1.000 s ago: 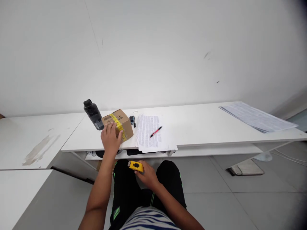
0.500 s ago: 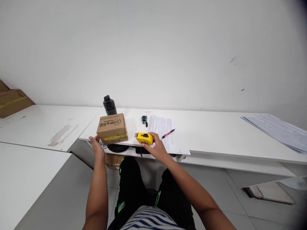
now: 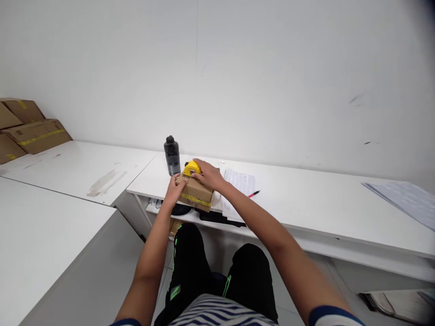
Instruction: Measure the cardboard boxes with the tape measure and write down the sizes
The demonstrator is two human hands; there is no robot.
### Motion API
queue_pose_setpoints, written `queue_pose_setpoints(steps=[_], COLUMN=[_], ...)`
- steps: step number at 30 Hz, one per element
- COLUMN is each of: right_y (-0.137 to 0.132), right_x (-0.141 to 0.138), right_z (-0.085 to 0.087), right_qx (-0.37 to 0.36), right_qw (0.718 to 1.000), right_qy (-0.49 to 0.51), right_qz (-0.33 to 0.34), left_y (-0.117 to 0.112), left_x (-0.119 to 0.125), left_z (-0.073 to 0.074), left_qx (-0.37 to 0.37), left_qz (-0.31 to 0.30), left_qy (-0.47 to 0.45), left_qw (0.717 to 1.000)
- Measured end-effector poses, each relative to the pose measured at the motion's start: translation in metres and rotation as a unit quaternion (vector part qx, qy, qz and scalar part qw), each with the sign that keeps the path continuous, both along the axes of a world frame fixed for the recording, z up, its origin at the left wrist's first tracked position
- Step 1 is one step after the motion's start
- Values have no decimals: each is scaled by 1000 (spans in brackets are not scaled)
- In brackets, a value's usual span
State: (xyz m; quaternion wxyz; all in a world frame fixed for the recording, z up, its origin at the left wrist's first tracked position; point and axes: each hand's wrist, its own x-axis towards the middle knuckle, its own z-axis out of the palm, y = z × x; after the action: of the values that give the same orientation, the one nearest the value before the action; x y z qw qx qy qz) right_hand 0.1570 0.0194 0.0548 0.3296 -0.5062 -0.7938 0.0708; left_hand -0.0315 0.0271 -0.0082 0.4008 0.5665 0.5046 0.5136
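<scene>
A small cardboard box [image 3: 196,194] with yellow tape along its front side sits at the front edge of the white desk. My left hand [image 3: 174,191] is closed on its left end, the thumb lying on the top face. In my right hand [image 3: 208,174] is a yellow tape measure [image 3: 192,168], held over the far left part of the box top. Whether any blade is pulled out cannot be made out. Just behind the box stands a dark water bottle [image 3: 171,156]. Printed sheets [image 3: 239,181] lie to the right, with a red and black pen [image 3: 253,194] on them.
Several larger cardboard boxes [image 3: 44,136] are stacked at the far left against the wall. More papers [image 3: 406,199] lie on the right of the desk [image 3: 306,199]. Beneath the desktop runs a shelf [image 3: 244,230] with dark items on it.
My right hand has brought the tape measure left, onto the box top. My left hand now grips the box, which is turned and mostly covered by my hands. The camera view has shifted left.
</scene>
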Motion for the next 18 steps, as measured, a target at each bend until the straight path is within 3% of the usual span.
queue_pose_setpoints(steps=[6,11,15,18], right_y=[21,16,3,-15], right_x=[-15,-17,1,34], right_z=[1,8,11,7], right_qx=[-10,-18,-26,-23], right_qw=[997,992,991,993], right_qy=[-72,-121,-130,-116], right_qz=[12,19,15,9], left_y=[7,9,11,12], left_x=[7,11,16,17], left_z=[4,-5,-5,-4], left_qx=[50,33,33,35], left_qz=[-20,23,50,55], left_qy=[-47,-55,-51,-44], left_qw=[997,998,997,997])
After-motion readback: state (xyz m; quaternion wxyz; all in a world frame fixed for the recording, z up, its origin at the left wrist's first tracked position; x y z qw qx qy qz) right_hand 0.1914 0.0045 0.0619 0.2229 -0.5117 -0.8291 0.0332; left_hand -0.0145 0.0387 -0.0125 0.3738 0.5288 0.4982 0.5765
